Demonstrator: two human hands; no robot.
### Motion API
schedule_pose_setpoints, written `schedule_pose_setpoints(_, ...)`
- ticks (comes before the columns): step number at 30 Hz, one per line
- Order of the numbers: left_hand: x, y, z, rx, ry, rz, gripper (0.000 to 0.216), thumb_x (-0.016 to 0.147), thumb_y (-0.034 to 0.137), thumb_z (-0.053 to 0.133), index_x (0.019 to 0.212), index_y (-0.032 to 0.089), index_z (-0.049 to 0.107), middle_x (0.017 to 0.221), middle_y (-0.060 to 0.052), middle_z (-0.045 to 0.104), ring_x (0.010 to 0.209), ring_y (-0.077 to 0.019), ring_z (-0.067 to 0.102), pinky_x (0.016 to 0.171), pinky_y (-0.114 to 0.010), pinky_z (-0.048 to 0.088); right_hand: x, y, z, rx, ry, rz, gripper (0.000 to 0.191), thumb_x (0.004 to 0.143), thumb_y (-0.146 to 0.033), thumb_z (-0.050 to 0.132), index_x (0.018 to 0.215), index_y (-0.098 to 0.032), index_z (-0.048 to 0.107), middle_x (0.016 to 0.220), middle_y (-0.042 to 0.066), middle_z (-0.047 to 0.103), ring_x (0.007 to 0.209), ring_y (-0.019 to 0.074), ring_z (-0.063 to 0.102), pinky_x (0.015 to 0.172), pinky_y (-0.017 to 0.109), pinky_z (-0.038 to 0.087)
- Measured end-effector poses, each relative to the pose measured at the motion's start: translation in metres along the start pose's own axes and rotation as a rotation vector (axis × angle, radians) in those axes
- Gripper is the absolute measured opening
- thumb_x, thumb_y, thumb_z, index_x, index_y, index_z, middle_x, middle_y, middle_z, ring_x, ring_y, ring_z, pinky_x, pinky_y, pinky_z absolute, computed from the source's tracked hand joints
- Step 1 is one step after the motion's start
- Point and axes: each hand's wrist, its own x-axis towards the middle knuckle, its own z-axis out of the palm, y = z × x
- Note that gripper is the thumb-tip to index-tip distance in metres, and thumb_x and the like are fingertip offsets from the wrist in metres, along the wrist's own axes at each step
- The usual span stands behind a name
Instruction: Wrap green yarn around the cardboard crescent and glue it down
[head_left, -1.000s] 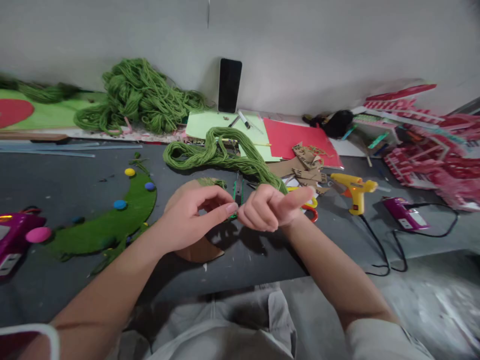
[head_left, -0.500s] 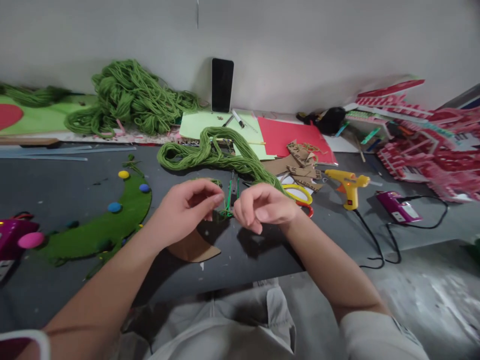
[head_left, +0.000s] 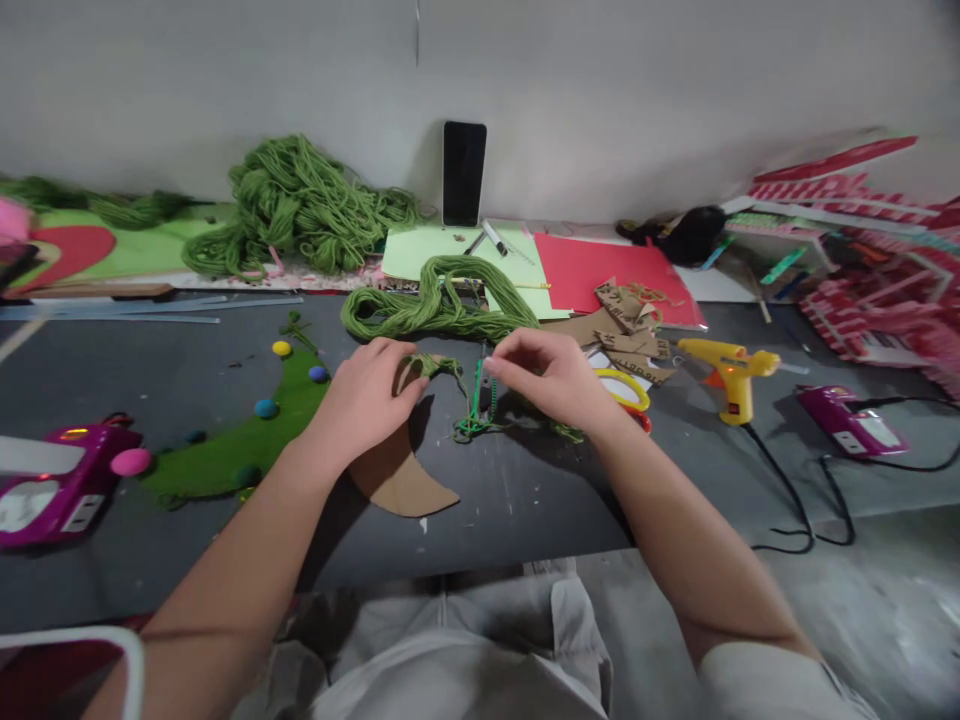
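Observation:
My left hand (head_left: 369,402) is closed on the upper end of a brown cardboard crescent (head_left: 405,480), with green yarn (head_left: 439,366) around that end between thumb and fingers. The crescent's bare lower tip points right. From there a loose strand trails toward the middle. Thumb and fingertips of my right hand (head_left: 551,375) are pinched together; whatever lies between them is too small to make out. Between the hands lies a green utility knife (head_left: 480,395) with yarn bits around it. Beyond them sits a looped green yarn skein (head_left: 442,305).
Scissors (head_left: 626,388), cardboard scraps (head_left: 630,325) and a yellow glue gun (head_left: 727,372) lie right. A green felt crescent with pom-poms (head_left: 225,455) lies left, near a purple device (head_left: 64,480). Behind are a yarn heap (head_left: 300,210) and a propped phone (head_left: 463,172).
My left hand has come down onto the cardboard crescent, and yarn now shows at its fingers. My right hand has turned from curled fingers to a pinch. The view has shifted left.

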Motion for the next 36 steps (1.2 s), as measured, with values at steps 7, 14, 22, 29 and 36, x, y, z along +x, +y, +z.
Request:
schedule_pose_setpoints(7, 0.001, 0.002, 0.005, 0.209, -0.041, -0.1, 0.051, 0.092, 0.046, 0.059, 0.133, 0.015, 0.06, 0.128, -0.016, 0.068, 0.122, -0.0417, 0.06, 0.098, -0.056, 0.048, -0.005, -0.002, 0.015, -0.302, -0.028, -0.124, 0.025, 0.092, -0.042, 0.069, 0.083, -0.018, 0.068, 0.079, 0.0, 0.07, 0.063, 0.0102, 0.05, 0.063, 0.026, 0.038)
schedule_pose_setpoints(14, -0.003, 0.01, -0.003, -0.055, 0.102, -0.069, 0.059, 0.087, 0.039, 0.065, 0.141, 0.017, 0.052, 0.139, -0.015, 0.061, 0.124, -0.0327, 0.062, 0.102, -0.045, 0.052, -0.003, 0.0, 0.012, -0.292, 0.063, -0.094, 0.021, 0.089, -0.037, 0.069, 0.096, -0.017, 0.069, 0.089, 0.003, 0.072, 0.07, 0.013, 0.054, 0.067, 0.027, 0.041)
schedule_pose_setpoints(22, -0.015, 0.026, -0.015, -0.211, 0.243, 0.182, 0.05, 0.091, 0.034, 0.067, 0.138, 0.024, 0.052, 0.137, -0.009, 0.062, 0.126, -0.0274, 0.061, 0.105, -0.039, 0.051, -0.001, -0.006, 0.001, 0.031, 0.018, 0.114, 0.024, 0.091, -0.037, 0.062, 0.098, -0.017, 0.072, 0.086, 0.003, 0.071, 0.072, 0.0141, 0.057, 0.066, 0.027, 0.044)
schedule_pose_setpoints(29, -0.015, 0.024, -0.014, -0.215, 0.283, 0.2, 0.049, 0.091, 0.032, 0.069, 0.136, 0.022, 0.053, 0.136, -0.009, 0.062, 0.126, -0.0263, 0.061, 0.107, -0.038, 0.05, -0.002, -0.005, -0.001, 0.096, -0.045, 0.162, 0.025, 0.087, -0.04, 0.068, 0.082, -0.015, 0.07, 0.074, 0.002, 0.066, 0.065, 0.0115, 0.052, 0.062, 0.025, 0.041)
schedule_pose_setpoints(36, -0.014, 0.025, -0.015, -0.221, 0.268, 0.174, 0.049, 0.091, 0.034, 0.067, 0.136, 0.023, 0.053, 0.136, -0.009, 0.062, 0.126, -0.0278, 0.061, 0.106, -0.041, 0.05, 0.001, -0.004, -0.007, 0.086, -0.037, 0.155, 0.018, 0.081, -0.032, 0.07, 0.078, -0.014, 0.068, 0.065, -0.001, 0.059, 0.057, 0.0084, 0.045, 0.053, 0.023, 0.034)
